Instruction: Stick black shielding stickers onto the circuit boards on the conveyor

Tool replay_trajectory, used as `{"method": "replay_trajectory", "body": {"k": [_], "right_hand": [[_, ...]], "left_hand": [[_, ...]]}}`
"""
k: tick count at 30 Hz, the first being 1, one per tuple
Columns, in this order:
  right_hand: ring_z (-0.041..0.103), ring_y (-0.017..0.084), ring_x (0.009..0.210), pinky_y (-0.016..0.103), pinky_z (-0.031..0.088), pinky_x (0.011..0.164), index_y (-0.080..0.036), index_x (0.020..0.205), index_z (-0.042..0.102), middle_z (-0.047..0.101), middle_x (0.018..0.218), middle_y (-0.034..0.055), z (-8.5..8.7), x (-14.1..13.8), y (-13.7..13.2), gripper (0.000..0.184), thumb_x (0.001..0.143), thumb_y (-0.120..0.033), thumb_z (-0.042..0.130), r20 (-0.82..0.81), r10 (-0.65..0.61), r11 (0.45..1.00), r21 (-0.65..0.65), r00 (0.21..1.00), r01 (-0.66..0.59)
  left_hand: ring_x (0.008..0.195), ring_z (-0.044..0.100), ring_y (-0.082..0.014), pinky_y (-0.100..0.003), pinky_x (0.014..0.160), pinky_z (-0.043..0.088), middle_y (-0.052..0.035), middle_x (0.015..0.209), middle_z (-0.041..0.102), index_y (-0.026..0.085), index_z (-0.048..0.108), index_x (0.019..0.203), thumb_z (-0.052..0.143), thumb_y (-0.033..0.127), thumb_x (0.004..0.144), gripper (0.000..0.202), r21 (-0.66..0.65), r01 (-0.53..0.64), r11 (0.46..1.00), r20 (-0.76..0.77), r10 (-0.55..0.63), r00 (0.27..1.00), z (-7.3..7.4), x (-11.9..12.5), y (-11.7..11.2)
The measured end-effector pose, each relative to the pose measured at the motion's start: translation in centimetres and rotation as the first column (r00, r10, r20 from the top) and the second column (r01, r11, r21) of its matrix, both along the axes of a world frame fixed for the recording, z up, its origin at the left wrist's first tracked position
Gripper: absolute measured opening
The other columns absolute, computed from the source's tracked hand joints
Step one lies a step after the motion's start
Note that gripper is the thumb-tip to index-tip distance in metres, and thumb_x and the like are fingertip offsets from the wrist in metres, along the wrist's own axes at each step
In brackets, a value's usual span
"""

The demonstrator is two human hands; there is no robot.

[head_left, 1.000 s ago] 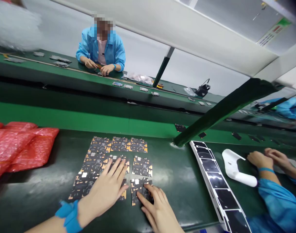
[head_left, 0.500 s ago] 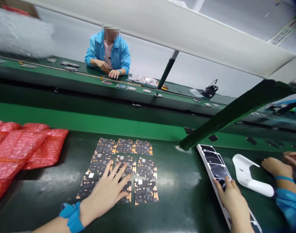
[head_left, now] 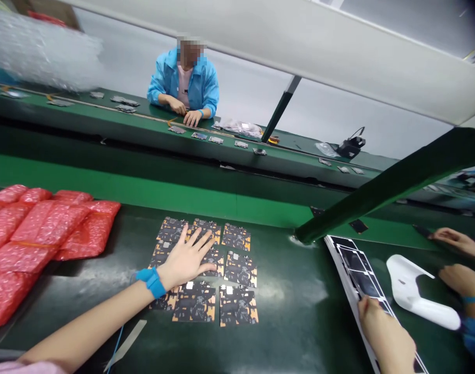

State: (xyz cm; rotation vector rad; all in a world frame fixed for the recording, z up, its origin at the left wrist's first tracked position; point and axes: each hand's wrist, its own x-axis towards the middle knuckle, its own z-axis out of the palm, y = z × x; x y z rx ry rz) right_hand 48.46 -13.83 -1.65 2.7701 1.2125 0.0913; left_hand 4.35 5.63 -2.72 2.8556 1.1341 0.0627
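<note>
Left hand (head_left: 186,259) spread wide over circuit boards (head_left: 238,305) left of the post (head_left: 357,203); right hand (head_left: 389,335) curled (grip unclear) at sheets (head_left: 366,283) right of its foot. Sheets look bendy, boards light, stiff, fragile: hold edges.

pale wall (head_left: 326,117) | dark green bench (head_left: 292,317) | slanted green post (head_left: 377,194)
</note>
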Motion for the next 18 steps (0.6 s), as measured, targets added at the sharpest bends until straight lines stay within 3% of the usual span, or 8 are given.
{"method": "replay_trajectory", "body": {"k": [5,8,11,15,18], "right_hand": [[0.070,0.038,0.060,0.045,0.052,0.059,-0.009,0.101,0.074,0.070,0.066,0.0224,0.8,-0.2,0.2,0.057,0.097,-0.040,0.027,-0.034,-0.084,0.996,-0.032,0.996,0.083],[0.072,0.037,0.065,0.044,0.053,0.061,-0.013,0.108,0.075,0.073,0.075,0.0227,1.5,0.0,0.4,0.056,0.097,-0.045,0.031,-0.089,-0.121,0.992,-0.049,0.989,0.117],[0.072,0.038,0.067,0.045,0.055,0.062,-0.014,0.111,0.076,0.074,0.079,0.0224,2.0,0.3,0.8,0.056,0.098,-0.045,0.032,-0.130,-0.160,0.985,-0.081,0.979,0.151],[0.073,0.037,0.070,0.045,0.057,0.066,-0.014,0.108,0.077,0.074,0.081,0.0216,2.5,0.9,0.9,0.054,0.098,-0.042,0.032,-0.133,-0.167,0.984,-0.091,0.977,0.155],[0.068,0.036,0.050,0.046,0.056,0.052,-0.013,0.114,0.073,0.070,0.062,0.0190,3.4,0.3,-0.1,0.059,0.099,-0.042,0.024,-0.057,-0.143,0.989,0.019,0.988,0.144]], "left_hand": [[0.146,0.025,-0.0370,-0.066,0.117,0.018,-0.0079,0.158,0.029,0.024,0.028,0.152,0.029,0.074,0.088,0.081,-0.017,-0.037,0.999,-0.017,0.037,0.999,0.6,0.1,-0.2],[0.146,0.017,-0.0456,-0.069,0.115,0.015,-0.0172,0.158,0.021,0.014,0.026,0.152,0.035,0.076,0.085,0.092,-0.004,-0.165,0.986,-0.047,0.164,0.985,1.1,-1.1,-0.8],[0.141,0.021,-0.0546,-0.075,0.111,0.015,-0.0233,0.155,0.024,0.006,0.029,0.150,0.040,0.078,0.082,0.099,-0.015,-0.278,0.960,-0.086,0.276,0.957,1.1,-2.7,-1.3],[0.142,0.020,-0.0527,-0.075,0.112,0.013,-0.0175,0.157,0.022,0.013,0.026,0.151,0.046,0.076,0.082,0.096,-0.048,-0.330,0.943,-0.105,0.323,0.940,0.4,-3.8,-1.0],[0.145,0.012,-0.0503,-0.075,0.114,0.008,-0.0163,0.158,0.018,0.013,0.025,0.152,0.046,0.077,0.082,0.097,-0.056,-0.359,0.931,-0.095,0.353,0.931,0.8,-3.8,-0.8]]}}
